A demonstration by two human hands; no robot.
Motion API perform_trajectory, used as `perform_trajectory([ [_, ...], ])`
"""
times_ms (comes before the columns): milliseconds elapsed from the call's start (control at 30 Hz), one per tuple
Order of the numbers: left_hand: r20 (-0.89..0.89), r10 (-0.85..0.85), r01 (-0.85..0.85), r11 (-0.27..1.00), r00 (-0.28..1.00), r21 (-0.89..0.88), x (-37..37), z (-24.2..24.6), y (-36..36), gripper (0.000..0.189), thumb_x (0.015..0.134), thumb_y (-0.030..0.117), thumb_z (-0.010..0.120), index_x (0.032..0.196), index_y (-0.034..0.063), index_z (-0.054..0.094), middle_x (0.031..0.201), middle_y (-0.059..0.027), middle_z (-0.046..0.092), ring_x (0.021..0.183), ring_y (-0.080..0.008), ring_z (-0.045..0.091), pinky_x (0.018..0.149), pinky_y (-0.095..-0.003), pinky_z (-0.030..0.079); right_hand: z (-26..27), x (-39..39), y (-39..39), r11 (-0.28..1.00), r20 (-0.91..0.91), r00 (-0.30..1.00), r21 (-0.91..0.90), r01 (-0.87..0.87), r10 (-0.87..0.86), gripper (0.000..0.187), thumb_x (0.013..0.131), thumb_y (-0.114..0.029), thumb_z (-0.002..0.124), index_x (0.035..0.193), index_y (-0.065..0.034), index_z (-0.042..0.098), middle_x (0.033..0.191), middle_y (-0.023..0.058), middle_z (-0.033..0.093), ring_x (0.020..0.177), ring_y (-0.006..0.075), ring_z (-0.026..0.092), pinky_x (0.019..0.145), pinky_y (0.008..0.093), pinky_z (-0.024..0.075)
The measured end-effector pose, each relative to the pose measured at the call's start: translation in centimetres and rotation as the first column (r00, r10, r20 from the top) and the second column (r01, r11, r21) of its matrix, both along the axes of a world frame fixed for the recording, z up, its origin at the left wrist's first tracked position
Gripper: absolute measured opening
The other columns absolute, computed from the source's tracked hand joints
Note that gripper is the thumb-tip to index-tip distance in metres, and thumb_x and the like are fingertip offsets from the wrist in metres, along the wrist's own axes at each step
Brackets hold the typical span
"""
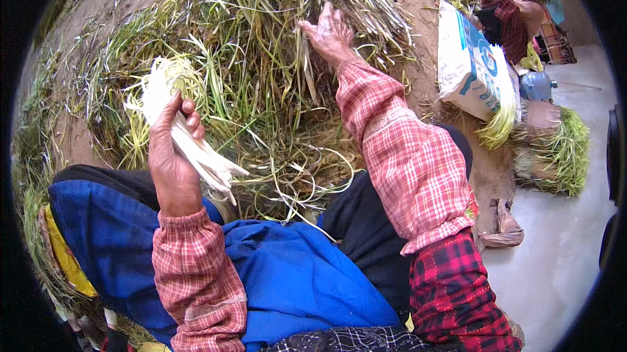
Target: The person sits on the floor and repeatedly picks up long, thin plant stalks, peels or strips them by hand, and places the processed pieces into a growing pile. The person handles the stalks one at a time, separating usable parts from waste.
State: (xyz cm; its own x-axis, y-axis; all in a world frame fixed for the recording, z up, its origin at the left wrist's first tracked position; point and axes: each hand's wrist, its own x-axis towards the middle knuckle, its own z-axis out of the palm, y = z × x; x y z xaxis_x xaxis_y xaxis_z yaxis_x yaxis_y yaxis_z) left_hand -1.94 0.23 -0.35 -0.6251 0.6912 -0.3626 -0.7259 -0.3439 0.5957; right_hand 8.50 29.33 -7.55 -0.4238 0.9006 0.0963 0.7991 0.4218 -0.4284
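Observation:
My left hand (176, 156) is closed around a bundle of pale stalks (196, 151), their white ends pointing down to the right and curly yellow-green leaves fanning out at the top. The bundle looks like blanched chives or a similar leafy vegetable. My right hand (329, 33) is at the far part of a large heap of green and dry leafy stalks (264, 53), fingers spread against it. Nothing is seen held in it. Several long loose strands (313, 175) lie between my knees. A blue cloth apron (303, 273) covers my lap.
To the right stand a white and blue printed sack (470, 63), a plastic bottle (536, 85) and a tied bundle of greens (563, 148). A crumpled plastic bag (503, 227) lies nearer. Another person (514, 14) sits at the upper right. Yellow material (68, 254) lies left.

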Motion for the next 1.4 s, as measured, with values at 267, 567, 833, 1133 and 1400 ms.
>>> perform_trajectory([
  [267,0.031,-0.001,0.001,1.000,1.000,-0.022,-0.1,-0.1,-0.3,0.011,0.085,0.011,0.054,0.093,0.0066,0.048,0.072,-0.0032,0.052,0.057,-0.0099,0.046,0.045,-0.0206,0.037,-1.1,0.3,0.3,0.989,0.206,0.973,0.080,-0.124,0.105,0.037,0.076,-0.032,0.051,0.104,-0.0081,0.051,0.100,0.0156,0.053,0.092,0.0293,0.054,0.077,0.0436,0.0424],
  [567,0.019,0.003,-0.002,0.999,1.000,-0.045,-0.1,-0.2,-0.1,0.011,0.085,0.011,0.054,0.093,0.0066,0.048,0.072,-0.0032,0.052,0.057,-0.0101,0.046,0.046,-0.0211,0.037,0.1,1.9,4.9,0.995,-0.058,0.998,0.095,0.014,-0.009,0.025,0.083,-0.028,0.048,0.094,-0.0079,0.056,0.085,0.0108,0.059,0.080,0.0249,0.058,0.074,0.0416,0.0438],
  [833,0.037,-0.037,0.036,0.999,0.999,0.030,0.2,-0.2,0.5,0.010,0.085,0.011,0.054,0.092,0.0067,0.049,0.073,-0.0033,0.051,0.058,-0.0101,0.046,0.048,-0.0211,0.037,3.6,3.8,11.7,0.971,-0.437,0.882,-0.067,-0.227,0.176,0.024,0.087,-0.021,0.046,0.079,-0.0021,0.059,0.068,0.0039,0.057,0.061,0.0096,0.053,0.049,0.0228,0.0435],
  [1133,0.029,-0.029,0.028,0.998,0.999,0.051,0.9,0.4,1.0,0.013,0.084,0.011,0.055,0.094,0.0062,0.049,0.073,-0.0035,0.051,0.059,-0.0105,0.046,0.048,-0.0210,0.037,21.0,7.0,6.2,0.941,-0.919,0.394,-0.108,-0.319,0.028,0.030,0.088,-0.025,0.040,0.095,-0.0036,0.060,0.057,-0.0040,0.039,0.050,0.0074,0.037,0.044,0.0214,0.0310],
  [1400,-0.007,-0.024,0.024,0.998,1.000,0.065,-0.2,0.0,-0.6,0.013,0.083,0.010,0.056,0.093,0.0051,0.049,0.073,-0.0044,0.052,0.060,-0.0116,0.047,0.048,-0.0215,0.037,8.9,4.6,-5.8,0.491,-0.523,0.833,-0.782,-0.385,-0.181,0.028,0.092,-0.026,0.037,0.080,-0.0043,0.050,0.066,0.0052,0.054,0.061,0.0188,0.058,0.059,0.0317,0.0474],
])
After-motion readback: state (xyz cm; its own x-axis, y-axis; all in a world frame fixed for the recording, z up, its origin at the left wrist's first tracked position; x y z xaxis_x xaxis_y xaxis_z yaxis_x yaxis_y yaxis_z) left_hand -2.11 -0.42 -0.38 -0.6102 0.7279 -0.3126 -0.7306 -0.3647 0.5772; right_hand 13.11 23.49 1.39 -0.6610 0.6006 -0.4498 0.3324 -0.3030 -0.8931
